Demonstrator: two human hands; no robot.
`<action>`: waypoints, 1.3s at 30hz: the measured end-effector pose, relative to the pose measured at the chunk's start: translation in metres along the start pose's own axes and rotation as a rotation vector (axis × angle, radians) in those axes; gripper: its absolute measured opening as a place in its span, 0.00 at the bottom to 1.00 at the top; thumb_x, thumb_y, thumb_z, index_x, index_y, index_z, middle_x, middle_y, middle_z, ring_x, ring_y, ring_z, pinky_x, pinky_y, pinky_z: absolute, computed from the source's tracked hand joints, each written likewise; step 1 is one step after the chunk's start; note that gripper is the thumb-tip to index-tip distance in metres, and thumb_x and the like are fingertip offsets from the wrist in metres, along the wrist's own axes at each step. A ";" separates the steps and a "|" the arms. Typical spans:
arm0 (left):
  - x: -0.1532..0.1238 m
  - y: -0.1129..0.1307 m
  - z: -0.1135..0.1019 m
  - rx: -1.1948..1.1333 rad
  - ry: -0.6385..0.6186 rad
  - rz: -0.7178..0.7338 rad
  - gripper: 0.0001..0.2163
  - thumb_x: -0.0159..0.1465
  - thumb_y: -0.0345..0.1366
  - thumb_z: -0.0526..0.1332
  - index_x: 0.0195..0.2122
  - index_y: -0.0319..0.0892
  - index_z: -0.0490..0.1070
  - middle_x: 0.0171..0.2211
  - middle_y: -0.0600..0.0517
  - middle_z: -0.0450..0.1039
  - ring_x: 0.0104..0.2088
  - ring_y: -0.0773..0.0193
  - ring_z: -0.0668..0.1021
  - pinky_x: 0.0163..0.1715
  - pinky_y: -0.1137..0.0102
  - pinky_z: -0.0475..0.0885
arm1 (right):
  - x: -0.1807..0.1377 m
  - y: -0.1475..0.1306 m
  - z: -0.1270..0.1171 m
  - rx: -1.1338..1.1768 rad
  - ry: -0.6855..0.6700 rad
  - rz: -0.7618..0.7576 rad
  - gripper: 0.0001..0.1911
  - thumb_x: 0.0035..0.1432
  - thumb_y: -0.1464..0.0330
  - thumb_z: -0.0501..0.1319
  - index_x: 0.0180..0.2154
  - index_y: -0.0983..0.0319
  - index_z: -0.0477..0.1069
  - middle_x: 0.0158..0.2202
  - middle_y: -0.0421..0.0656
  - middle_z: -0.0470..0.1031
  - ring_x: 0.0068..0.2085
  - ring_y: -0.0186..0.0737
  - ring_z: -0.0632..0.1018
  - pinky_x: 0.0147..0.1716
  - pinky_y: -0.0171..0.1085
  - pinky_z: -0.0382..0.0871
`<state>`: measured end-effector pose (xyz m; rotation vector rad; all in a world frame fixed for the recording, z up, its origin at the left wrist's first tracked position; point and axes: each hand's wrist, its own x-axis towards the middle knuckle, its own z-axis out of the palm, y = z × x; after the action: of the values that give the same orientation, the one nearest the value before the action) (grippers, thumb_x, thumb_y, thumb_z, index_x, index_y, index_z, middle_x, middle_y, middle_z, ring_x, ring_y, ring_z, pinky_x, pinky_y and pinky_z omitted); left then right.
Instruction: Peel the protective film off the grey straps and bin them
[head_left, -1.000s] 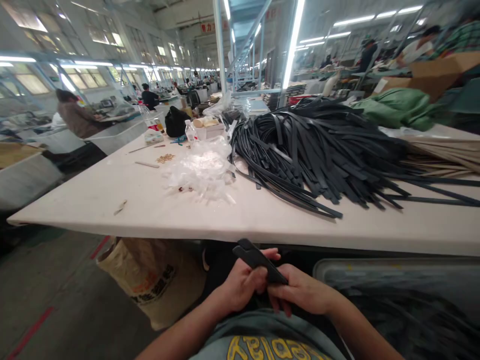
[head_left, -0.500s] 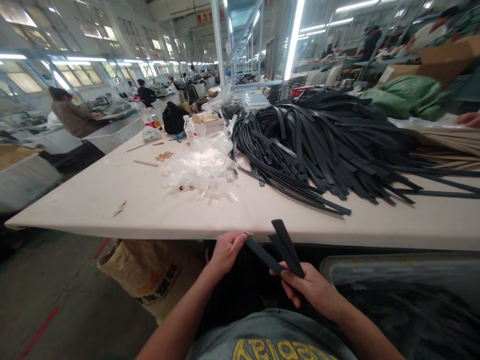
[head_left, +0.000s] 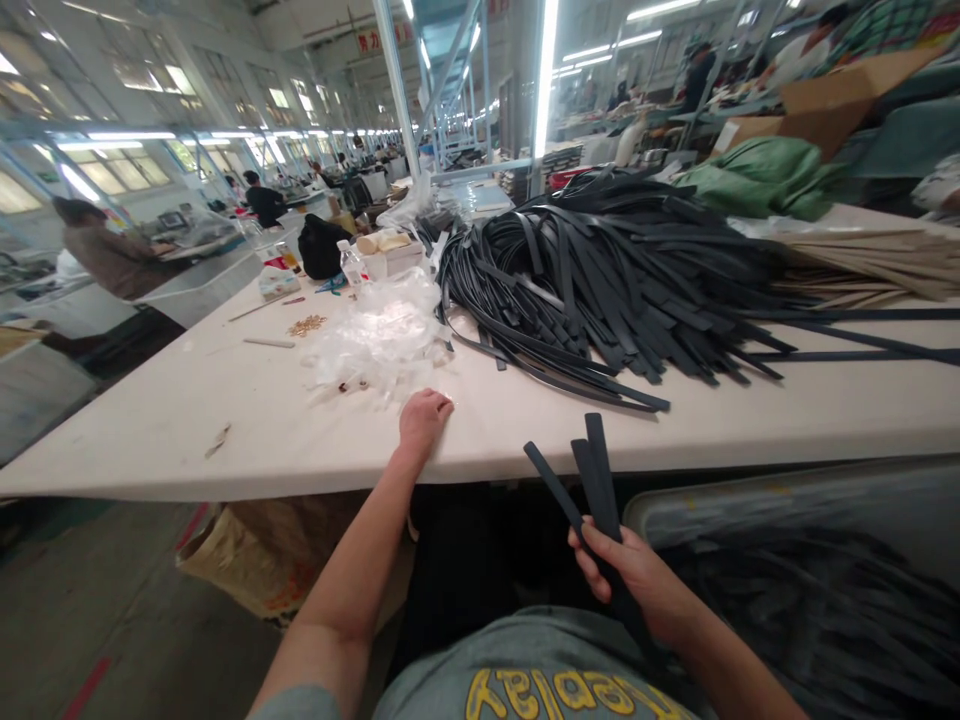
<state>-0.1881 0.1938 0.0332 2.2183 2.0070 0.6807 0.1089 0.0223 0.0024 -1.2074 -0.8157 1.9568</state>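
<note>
The right hand (head_left: 626, 565) is gripping a small fan of dark straps (head_left: 589, 478) low by the lap, below the table (head_left: 525, 440) edge, ends sticking up & splayed. The left hand (head_left: 422, 420), which half a sec ago was pinching one strap end w/ the other hand, has let go and is now lying on the table's front edge, fingers curled under, nothing in it as far as I can see. So the two-handed fiddling w/ the straps is over for now; the bundle's staying w/ the right hand only, and the left is stretching out toward the heap of clear plastic bags (head_left: 382, 335) just past its knuckles. The big pile of black straps (head_left: 600, 270) is sitting further back on the right, untouched. A tan sack (head_left: 255, 555) is slumping under the table. Other people working at benches far off, left side
</note>
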 end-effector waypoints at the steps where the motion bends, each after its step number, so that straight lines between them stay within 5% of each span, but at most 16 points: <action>1: -0.003 0.000 0.000 0.001 0.011 -0.001 0.08 0.64 0.35 0.59 0.33 0.42 0.78 0.37 0.47 0.76 0.39 0.59 0.76 0.42 0.66 0.68 | 0.001 -0.002 0.000 0.004 -0.003 -0.011 0.25 0.53 0.48 0.66 0.34 0.64 0.70 0.19 0.34 0.63 0.18 0.27 0.62 0.18 0.29 0.53; 9: -0.076 0.024 -0.011 -0.240 0.211 0.186 0.10 0.68 0.39 0.55 0.36 0.44 0.75 0.38 0.48 0.75 0.40 0.62 0.77 0.45 0.69 0.70 | 0.025 -0.033 0.009 -0.124 -0.057 -0.145 0.24 0.57 0.49 0.62 0.36 0.66 0.76 0.20 0.39 0.70 0.19 0.29 0.65 0.19 0.31 0.57; 19: -0.137 0.034 -0.024 -0.152 0.054 0.304 0.10 0.68 0.38 0.55 0.38 0.46 0.78 0.40 0.47 0.78 0.41 0.60 0.78 0.44 0.67 0.72 | 0.088 -0.085 0.089 -0.369 -0.258 -0.073 0.14 0.60 0.61 0.63 0.39 0.66 0.77 0.17 0.37 0.71 0.17 0.29 0.70 0.17 0.28 0.65; 25: -0.152 0.044 -0.032 -0.235 0.055 0.341 0.08 0.67 0.37 0.58 0.37 0.45 0.77 0.39 0.47 0.78 0.39 0.60 0.78 0.42 0.67 0.72 | 0.099 -0.090 0.108 -0.370 -0.333 -0.057 0.10 0.61 0.67 0.61 0.35 0.67 0.78 0.19 0.36 0.71 0.15 0.25 0.67 0.15 0.25 0.61; 28: -0.161 0.043 -0.030 -0.497 0.131 0.173 0.07 0.64 0.40 0.62 0.40 0.45 0.75 0.36 0.49 0.77 0.34 0.62 0.78 0.38 0.67 0.73 | 0.097 -0.094 0.107 -0.374 -0.315 -0.078 0.09 0.59 0.69 0.62 0.33 0.69 0.78 0.18 0.37 0.72 0.15 0.25 0.66 0.14 0.25 0.59; 31: -0.166 0.040 -0.024 -0.878 0.141 -0.194 0.15 0.64 0.47 0.60 0.45 0.42 0.73 0.35 0.50 0.76 0.28 0.66 0.76 0.33 0.69 0.73 | 0.092 -0.097 0.106 -0.374 -0.271 -0.119 0.08 0.58 0.69 0.62 0.33 0.68 0.77 0.19 0.37 0.73 0.15 0.25 0.66 0.14 0.25 0.59; 36: -0.155 0.044 -0.020 -1.279 -0.406 -0.538 0.25 0.58 0.55 0.63 0.42 0.36 0.77 0.37 0.41 0.80 0.31 0.63 0.79 0.31 0.72 0.72 | 0.086 -0.098 0.106 -0.423 -0.252 -0.220 0.08 0.57 0.69 0.63 0.32 0.68 0.77 0.20 0.37 0.72 0.15 0.25 0.66 0.14 0.26 0.58; 39: -0.146 0.052 -0.021 -1.450 -0.549 -0.616 0.23 0.53 0.51 0.69 0.40 0.35 0.78 0.37 0.40 0.81 0.32 0.62 0.80 0.33 0.71 0.73 | 0.086 -0.094 0.103 -0.421 -0.280 -0.245 0.09 0.56 0.67 0.63 0.32 0.68 0.78 0.21 0.38 0.74 0.15 0.25 0.66 0.14 0.26 0.58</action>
<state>-0.1547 0.0409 0.0299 0.7477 1.0759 0.8516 0.0075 0.1291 0.0734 -1.0071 -1.5057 1.8242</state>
